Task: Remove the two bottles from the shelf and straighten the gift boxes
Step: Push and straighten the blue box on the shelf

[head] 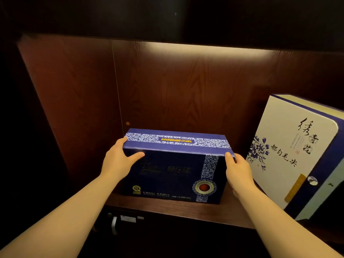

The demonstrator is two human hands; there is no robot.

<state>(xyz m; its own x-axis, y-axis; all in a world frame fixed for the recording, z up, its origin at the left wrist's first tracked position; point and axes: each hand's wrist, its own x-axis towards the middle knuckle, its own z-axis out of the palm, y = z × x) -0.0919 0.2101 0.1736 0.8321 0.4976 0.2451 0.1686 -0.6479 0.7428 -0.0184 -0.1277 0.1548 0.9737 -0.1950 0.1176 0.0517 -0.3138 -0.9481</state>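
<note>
A dark blue gift box (175, 170) with a white floral band stands upright on the wooden shelf (186, 211). My left hand (119, 161) grips its upper left corner, thumb on the front face. My right hand (238, 170) holds its upper right edge. A white gift box (290, 151) with blue flowers and black calligraphy stands at the right, leaning back and tilted, close to my right hand. No bottle is in view.
The shelf is a dark wood niche with a back panel (176, 90) lit by a strip light from above and a side wall (74, 101) at the left. A metal handle (114, 223) shows below the shelf's front edge.
</note>
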